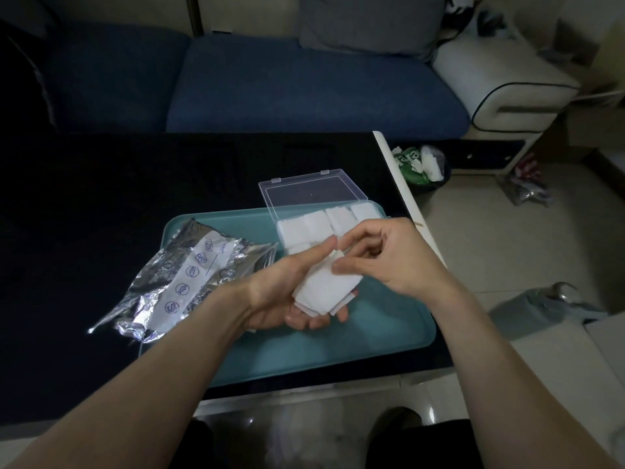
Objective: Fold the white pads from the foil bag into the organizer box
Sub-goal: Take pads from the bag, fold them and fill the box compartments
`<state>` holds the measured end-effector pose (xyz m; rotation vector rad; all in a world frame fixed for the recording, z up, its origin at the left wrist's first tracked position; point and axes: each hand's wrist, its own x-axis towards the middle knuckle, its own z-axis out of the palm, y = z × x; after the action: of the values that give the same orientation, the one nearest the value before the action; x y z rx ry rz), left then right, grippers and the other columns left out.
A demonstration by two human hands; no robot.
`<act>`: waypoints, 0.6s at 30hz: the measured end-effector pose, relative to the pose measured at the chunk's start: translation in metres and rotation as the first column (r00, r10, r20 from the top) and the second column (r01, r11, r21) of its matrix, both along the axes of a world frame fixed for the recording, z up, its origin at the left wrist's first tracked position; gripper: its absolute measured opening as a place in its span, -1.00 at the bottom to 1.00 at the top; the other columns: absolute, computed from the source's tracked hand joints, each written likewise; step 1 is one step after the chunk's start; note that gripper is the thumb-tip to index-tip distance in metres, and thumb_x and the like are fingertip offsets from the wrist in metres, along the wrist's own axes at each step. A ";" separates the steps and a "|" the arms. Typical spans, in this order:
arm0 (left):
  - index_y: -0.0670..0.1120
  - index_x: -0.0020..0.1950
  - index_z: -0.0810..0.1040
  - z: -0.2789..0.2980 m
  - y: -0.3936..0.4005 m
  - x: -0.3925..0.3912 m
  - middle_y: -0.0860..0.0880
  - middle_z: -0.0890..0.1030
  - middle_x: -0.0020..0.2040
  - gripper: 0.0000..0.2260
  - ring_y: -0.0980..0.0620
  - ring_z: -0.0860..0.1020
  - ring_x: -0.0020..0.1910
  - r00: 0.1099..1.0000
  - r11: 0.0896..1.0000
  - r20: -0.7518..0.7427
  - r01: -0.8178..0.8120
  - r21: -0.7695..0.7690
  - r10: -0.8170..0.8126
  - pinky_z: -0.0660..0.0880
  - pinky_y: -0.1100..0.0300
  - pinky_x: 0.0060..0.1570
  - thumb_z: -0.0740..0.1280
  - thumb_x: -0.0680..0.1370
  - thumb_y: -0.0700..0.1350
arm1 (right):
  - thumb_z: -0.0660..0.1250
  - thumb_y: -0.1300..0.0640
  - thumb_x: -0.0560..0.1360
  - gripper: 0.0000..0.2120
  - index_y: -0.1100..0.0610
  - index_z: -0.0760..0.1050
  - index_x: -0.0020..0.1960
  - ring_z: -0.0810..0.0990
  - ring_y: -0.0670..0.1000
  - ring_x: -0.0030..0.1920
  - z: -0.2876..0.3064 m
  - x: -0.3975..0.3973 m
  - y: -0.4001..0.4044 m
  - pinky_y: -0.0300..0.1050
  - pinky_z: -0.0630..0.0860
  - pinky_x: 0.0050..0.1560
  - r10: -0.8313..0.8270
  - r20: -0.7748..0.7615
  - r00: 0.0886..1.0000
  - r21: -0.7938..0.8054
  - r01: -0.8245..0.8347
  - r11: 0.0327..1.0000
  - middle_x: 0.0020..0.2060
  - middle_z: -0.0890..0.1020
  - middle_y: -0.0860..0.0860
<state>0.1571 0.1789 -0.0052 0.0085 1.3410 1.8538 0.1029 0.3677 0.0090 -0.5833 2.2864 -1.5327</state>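
The right hand (pixel 382 262) pinches the top edge of a small stack of white pads (pixel 324 289), which the left hand (pixel 291 292) cradles from below with curled fingers. They hover above the teal tray (pixel 372 336), just before the open organizer box (pixel 324 218) already lined with folded pads. The crumpled foil bag (pixel 182 279) lies at left, half on the tray.

White pads (pixel 323 289) in both hands' fingers (pixel 345 265) above teal tray (pixel 372 343)

Crinkled shiny silver foil bag (pixel 182 279); clear glossy plastic organizer box (pixel 314 194); soft matt white fibrous pads (pixel 326 287); smooth matt teal plastic tray (pixel 372 333).
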 end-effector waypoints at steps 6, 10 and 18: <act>-0.27 0.16 0.49 -0.007 0.003 0.000 -0.22 0.63 -0.17 -0.71 0.00 0.49 -0.47 0.978 0.981 -0.127 -0.178 -0.077 0.167 0.28 0.32 -0.63 0.25 0.62 -0.05 | 0.51 0.17 0.47 -0.89 0.15 0.64 -0.04 0.67 -0.06 -0.22 -0.006 0.001 -0.011 -0.30 0.54 -0.19 -0.148 -0.110 0.983 -0.126 0.134 0.983 -0.18 0.71 0.00; -0.25 0.19 0.50 -0.004 0.004 -0.005 -0.26 0.64 -0.12 -0.73 -0.08 0.58 -0.37 0.917 0.920 -0.084 -0.390 0.023 0.391 0.46 0.23 -0.52 0.16 0.66 -0.09 | 0.46 0.09 0.52 -0.83 0.07 0.62 0.09 0.66 -0.10 -0.05 -0.008 -0.005 -0.002 -0.27 0.53 -0.06 -0.090 -0.006 0.996 -0.025 0.090 0.996 -0.06 0.70 -0.06; -0.15 0.24 0.46 0.003 0.009 -0.004 -0.26 0.67 -0.08 -0.73 -0.21 0.68 -0.20 0.866 0.856 -0.035 -0.487 0.174 0.499 0.67 0.07 -0.18 0.08 0.69 -0.04 | 0.59 0.12 0.39 -0.69 0.05 0.62 0.10 0.68 -0.11 -0.06 -0.013 -0.002 -0.008 -0.14 0.61 0.10 -0.157 -0.073 0.985 0.056 0.161 0.985 -0.07 0.70 -0.07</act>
<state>0.1535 0.1875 -0.0020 -0.2011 1.3273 2.4145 0.1005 0.3601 -0.0038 -0.4533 2.4760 -1.5284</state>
